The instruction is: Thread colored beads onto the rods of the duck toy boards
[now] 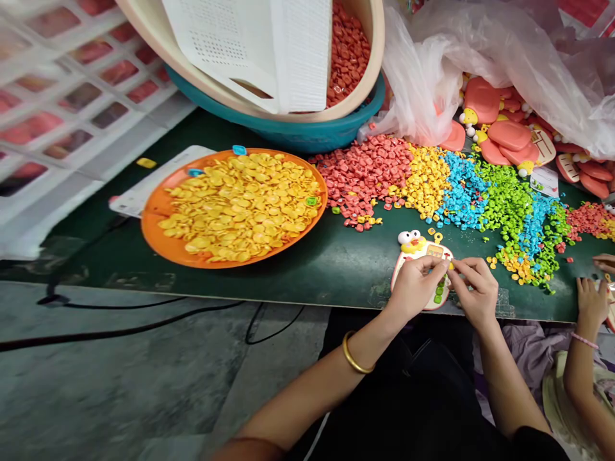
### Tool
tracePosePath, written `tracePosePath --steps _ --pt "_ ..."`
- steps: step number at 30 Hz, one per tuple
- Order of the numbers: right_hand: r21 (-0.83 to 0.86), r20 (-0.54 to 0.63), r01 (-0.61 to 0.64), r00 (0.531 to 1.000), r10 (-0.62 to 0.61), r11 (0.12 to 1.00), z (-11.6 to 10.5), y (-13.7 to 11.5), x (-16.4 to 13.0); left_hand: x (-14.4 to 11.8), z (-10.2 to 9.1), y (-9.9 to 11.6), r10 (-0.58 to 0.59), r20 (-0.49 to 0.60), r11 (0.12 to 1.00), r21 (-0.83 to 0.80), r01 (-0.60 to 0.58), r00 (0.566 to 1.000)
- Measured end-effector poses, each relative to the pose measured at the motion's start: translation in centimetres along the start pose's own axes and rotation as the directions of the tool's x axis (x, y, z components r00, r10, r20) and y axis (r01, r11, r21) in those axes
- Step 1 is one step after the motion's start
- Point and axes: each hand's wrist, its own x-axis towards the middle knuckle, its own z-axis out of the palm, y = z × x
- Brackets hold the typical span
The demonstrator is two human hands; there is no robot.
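Observation:
A cream toy panel (400, 262) with a duck-like head and bulging white eyes lies at the table's front edge. Several green buttons (438, 294) sit in a column on its face. Over the panel, my left hand (417, 285) is closed in a pinch, its fingertips close to those of my right hand; what it grips is hidden. Pinched at the fingertips of my right hand (475, 288) is a small yellow button (450, 266), just above the panel's right side.
An orange tray (156, 246) of yellow pieces stands left. Heaps of red (365, 169), yellow, blue (464, 192) and green buttons (509, 195) spread behind my hands. Stacked basins (307, 131) and bagged toys (514, 147) stand behind. At right is another person's hand (590, 301).

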Motion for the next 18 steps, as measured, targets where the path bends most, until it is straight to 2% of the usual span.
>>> tracePosePath --steps 2,4,6,7,8,9,11,14,16,18 --pt "-0.002 -0.002 -0.016 1.000 0.016 1.000 0.1 0.4 0.2 0.1 -0.3 -0.2 0.055 -0.012 0.996 0.076 -0.054 0.998" --pt "-0.039 0.002 -0.042 0.999 0.042 0.998 0.0 1.2 0.8 0.3 -1.1 -0.4 0.188 -0.100 0.955 0.252 -0.158 0.977" --pt "-0.073 0.050 -0.081 0.995 0.085 0.994 -0.2 2.3 1.7 0.7 -2.6 -0.6 0.358 -0.215 0.848 0.483 -0.220 0.909" --pt "-0.083 0.090 -0.098 0.990 0.106 0.992 -0.3 2.8 2.2 1.0 -3.3 -0.9 0.418 -0.254 0.786 0.583 -0.207 0.872" --pt "-0.087 0.134 -0.114 0.983 0.125 0.990 -0.3 3.3 2.6 1.3 -4.1 -1.2 0.446 -0.270 0.731 0.661 -0.173 0.854" --pt "-0.086 0.172 -0.124 0.975 0.138 0.989 -0.4 3.7 3.0 1.6 -4.8 -1.5 0.443 -0.261 0.684 0.717 -0.135 0.858" --pt "-0.085 0.218 -0.129 0.965 0.145 0.988 -0.3 4.2 3.7 2.1 -5.7 -2.2 0.391 -0.220 0.632 0.770 -0.087 0.893" --pt "-0.106 0.230 -0.127 0.962 0.149 0.986 -0.2 4.4 4.2 2.5 -6.0 -3.0 0.357 -0.178 0.667 0.736 -0.117 0.917" --pt "-0.121 0.226 -0.139 0.960 0.163 0.983 -0.3 4.3 4.3 2.7 -5.8 -3.2 0.354 -0.176 0.757 0.630 -0.171 0.919" --pt "-0.130 0.221 -0.147 0.960 0.173 0.981 -0.4 4.2 4.2 2.6 -5.3 -3.2 0.304 -0.161 0.877 0.434 -0.209 0.939"
